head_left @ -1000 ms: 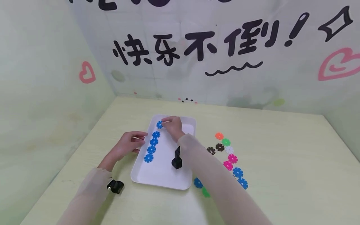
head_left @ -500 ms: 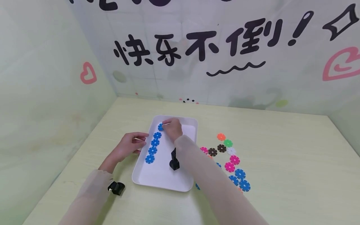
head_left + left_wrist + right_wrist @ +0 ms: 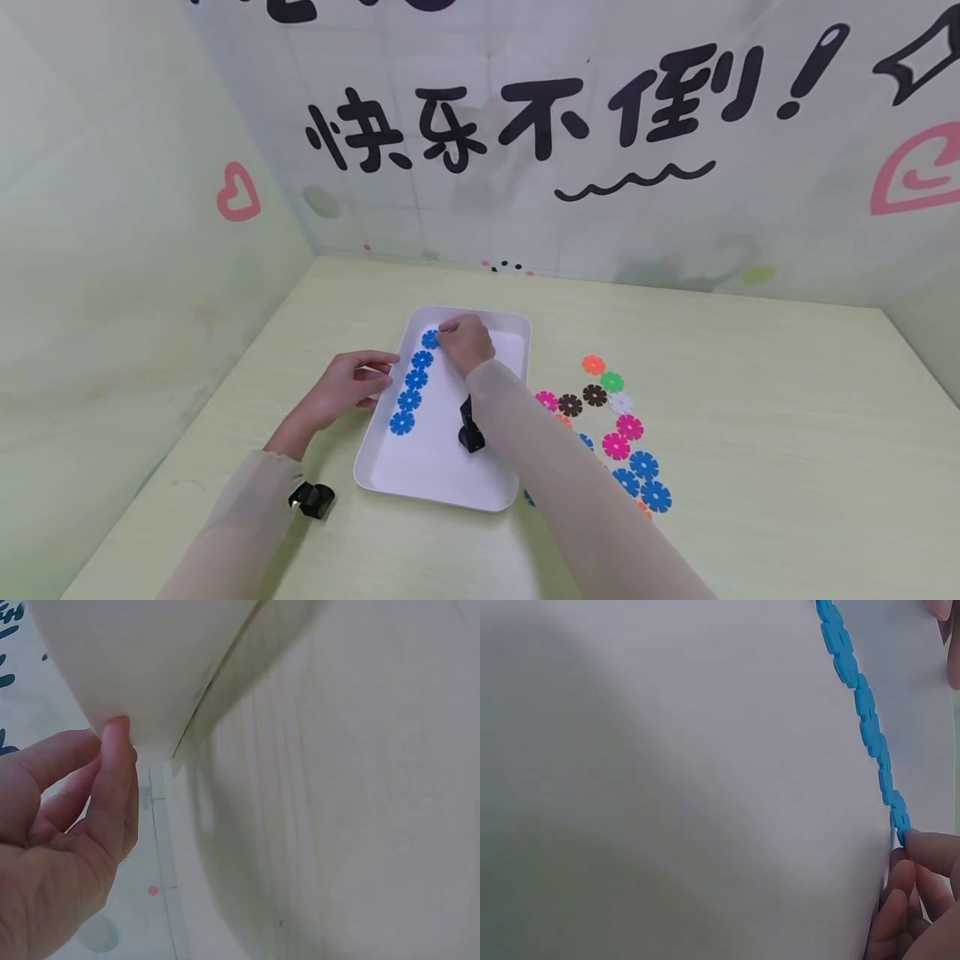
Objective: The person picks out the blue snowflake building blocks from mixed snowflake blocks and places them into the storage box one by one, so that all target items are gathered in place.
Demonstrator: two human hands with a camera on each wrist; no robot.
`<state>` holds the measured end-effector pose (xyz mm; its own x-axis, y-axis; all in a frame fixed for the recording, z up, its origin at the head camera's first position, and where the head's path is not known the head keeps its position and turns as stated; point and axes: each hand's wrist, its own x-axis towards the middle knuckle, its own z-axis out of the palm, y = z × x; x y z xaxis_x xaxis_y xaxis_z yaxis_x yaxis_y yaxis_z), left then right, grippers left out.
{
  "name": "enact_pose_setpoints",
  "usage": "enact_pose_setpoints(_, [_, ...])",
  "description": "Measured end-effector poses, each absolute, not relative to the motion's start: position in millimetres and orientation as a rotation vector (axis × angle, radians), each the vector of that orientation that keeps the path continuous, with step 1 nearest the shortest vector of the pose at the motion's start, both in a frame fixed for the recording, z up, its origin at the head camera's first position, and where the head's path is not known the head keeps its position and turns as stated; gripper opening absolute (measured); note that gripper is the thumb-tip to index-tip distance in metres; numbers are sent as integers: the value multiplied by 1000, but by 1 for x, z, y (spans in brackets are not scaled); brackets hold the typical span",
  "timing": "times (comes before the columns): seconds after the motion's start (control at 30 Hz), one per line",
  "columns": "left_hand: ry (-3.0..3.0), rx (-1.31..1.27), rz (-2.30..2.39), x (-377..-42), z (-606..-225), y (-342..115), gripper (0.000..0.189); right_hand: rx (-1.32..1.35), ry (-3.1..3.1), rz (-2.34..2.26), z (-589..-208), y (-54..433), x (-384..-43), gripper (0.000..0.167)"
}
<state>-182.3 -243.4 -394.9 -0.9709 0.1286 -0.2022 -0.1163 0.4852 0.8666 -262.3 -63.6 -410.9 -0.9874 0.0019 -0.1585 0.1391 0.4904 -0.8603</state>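
Note:
A white tray (image 3: pixel 442 482) lies on the table with a column of blue snowflake discs (image 3: pixel 409 400) along its left side. At the column's far end, my right hand (image 3: pixel 468 343) pinches the far blue snowflake disc (image 3: pixel 430 338) by its right edge. The right wrist view shows the thumb and fingers at the end of the blue row (image 3: pixel 866 712). My left hand (image 3: pixel 351 383) holds the tray's left rim; in the left wrist view its thumb lies on the outer wall (image 3: pixel 150 667). The right hand hides part of the tray's far end.
Loose snowflake discs lie right of the tray, among them an orange one (image 3: pixel 593 364), a green one (image 3: pixel 612 382), brown (image 3: pixel 595 395), pink (image 3: pixel 629 427) and blue (image 3: pixel 656 496) ones. My right forearm covers some of them. A printed wall (image 3: pixel 525 217) stands behind the table.
My right hand has brought the far blue snowflake disc slightly nearer the other blue ones, narrowing the gap. The left hand stays at the tray's rim. The head view has shifted slightly.

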Motion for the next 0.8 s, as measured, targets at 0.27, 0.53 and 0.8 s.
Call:
enact_pose_setpoints(0.27, [2492, -27, 1473, -182, -393, -242, 35, 90, 2540, -1516, -412, -63, -266, 18])
enact_pose_setpoints(0.53, [2515, 0, 1424, -181, -392, -239, 36, -155, 2312, -1537, -359, -43, -274, 25])
enact_pose_setpoints(0.8, [2532, -11, 1406, -183, -394, -240, 37, -485, 2379, -1333, -294, -11, -259, 27])
